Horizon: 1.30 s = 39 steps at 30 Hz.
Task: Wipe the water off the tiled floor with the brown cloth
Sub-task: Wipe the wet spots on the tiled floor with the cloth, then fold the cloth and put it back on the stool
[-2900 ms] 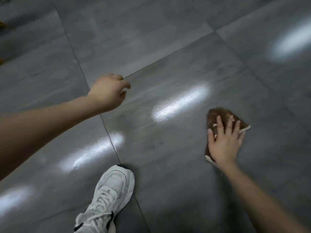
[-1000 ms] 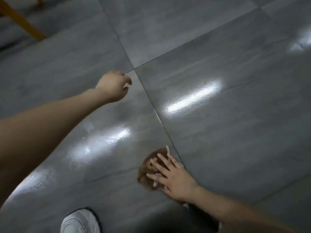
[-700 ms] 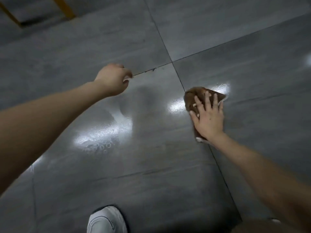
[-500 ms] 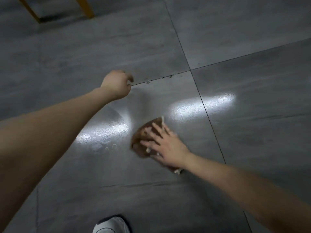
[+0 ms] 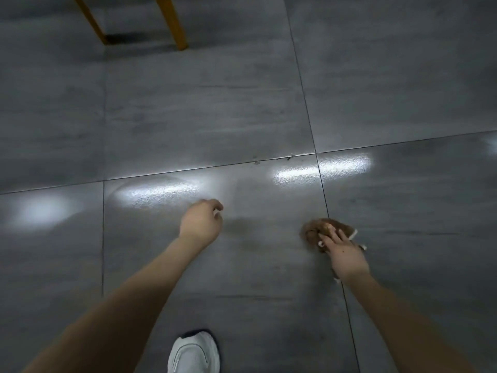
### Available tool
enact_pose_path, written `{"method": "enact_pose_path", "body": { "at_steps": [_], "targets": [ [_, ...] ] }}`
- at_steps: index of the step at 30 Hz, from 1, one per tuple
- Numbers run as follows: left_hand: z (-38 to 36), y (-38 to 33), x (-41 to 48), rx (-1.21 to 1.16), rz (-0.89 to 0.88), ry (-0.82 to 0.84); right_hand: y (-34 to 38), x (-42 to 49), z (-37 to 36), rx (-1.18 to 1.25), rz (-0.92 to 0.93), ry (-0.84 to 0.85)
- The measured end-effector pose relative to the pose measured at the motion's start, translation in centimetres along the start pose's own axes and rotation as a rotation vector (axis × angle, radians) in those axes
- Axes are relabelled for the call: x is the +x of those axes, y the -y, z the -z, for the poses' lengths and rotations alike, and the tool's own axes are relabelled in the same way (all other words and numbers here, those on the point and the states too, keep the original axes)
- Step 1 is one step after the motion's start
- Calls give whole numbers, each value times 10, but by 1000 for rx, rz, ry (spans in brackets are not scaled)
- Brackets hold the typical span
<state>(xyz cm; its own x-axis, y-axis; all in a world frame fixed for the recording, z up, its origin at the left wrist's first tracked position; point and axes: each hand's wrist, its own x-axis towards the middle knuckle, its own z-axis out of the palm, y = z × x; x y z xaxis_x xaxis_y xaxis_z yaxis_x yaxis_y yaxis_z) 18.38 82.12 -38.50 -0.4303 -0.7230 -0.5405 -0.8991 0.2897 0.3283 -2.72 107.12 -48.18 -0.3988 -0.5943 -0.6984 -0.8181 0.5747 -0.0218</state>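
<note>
The brown cloth [image 5: 313,232], bunched and edged in white, lies on the grey tiled floor [image 5: 204,119] beside a grout line at the right. My right hand [image 5: 345,255] presses flat on the cloth with fingers spread, covering its near half. My left hand [image 5: 201,221] hovers over the floor to the cloth's left, fingers curled into a loose fist with nothing visible in it. A wet sheen with a curved edge [image 5: 158,189] shines on the tile beyond my left hand.
Two yellow wooden furniture legs [image 5: 174,25] stand at the top left. My white shoe [image 5: 194,352] is at the bottom centre. Small bits of debris [image 5: 291,156] lie on the grout line where four tiles meet.
My right hand has slid the cloth to the right, from the middle of the tile to the grout line. The view has shifted, and my left hand now sits lower and nearer the centre.
</note>
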Motion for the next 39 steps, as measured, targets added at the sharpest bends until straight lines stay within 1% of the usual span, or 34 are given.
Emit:
{"method": "enact_pose_path", "body": {
  "at_steps": [2,3,4,7,10,14,16,17,20,21,23,26,29,33,34,36,38,39],
  "targets": [
    [-6,1,-33,10,17,97,2,-37,-7,55,-10,220],
    [-6,1,-49,13,27,139,7,-57,-6,98,-16,282],
    [-4,0,-63,11,39,171,13,-77,-1,142,-36,306],
    [12,-10,-104,24,65,264,35,-131,29,289,-163,218],
    [46,-31,-143,13,66,334,56,-178,78,531,-210,124],
    [109,-68,-193,-58,52,421,87,-242,164,862,-213,125],
    [149,-92,-220,-77,-4,489,101,-279,208,1018,-217,134],
    [169,-103,-233,-124,-27,511,108,-299,229,1092,-233,144],
    [233,-131,-268,-448,4,586,129,-362,288,1342,-251,200],
    [252,-136,-277,-514,-3,616,135,-381,306,1402,-241,206],
    [286,-140,-292,-547,-42,699,148,-417,333,1493,-231,214],
    [326,-143,-312,-533,-113,803,161,-452,359,1548,-225,154],
    [363,-139,-332,-450,-189,801,173,-482,380,1569,-267,1],
    [407,-127,-350,-346,-269,744,204,-513,403,1414,-279,-194],
    [418,-123,-354,-293,-301,702,214,-519,407,1354,-280,-240],
    [440,-114,-364,-157,-358,564,236,-532,413,1241,-290,-330],
    [463,-102,-370,13,-410,413,258,-542,423,1208,-313,-421],
    [475,-95,-373,88,-436,368,269,-548,431,1228,-321,-458]
  ]
}}
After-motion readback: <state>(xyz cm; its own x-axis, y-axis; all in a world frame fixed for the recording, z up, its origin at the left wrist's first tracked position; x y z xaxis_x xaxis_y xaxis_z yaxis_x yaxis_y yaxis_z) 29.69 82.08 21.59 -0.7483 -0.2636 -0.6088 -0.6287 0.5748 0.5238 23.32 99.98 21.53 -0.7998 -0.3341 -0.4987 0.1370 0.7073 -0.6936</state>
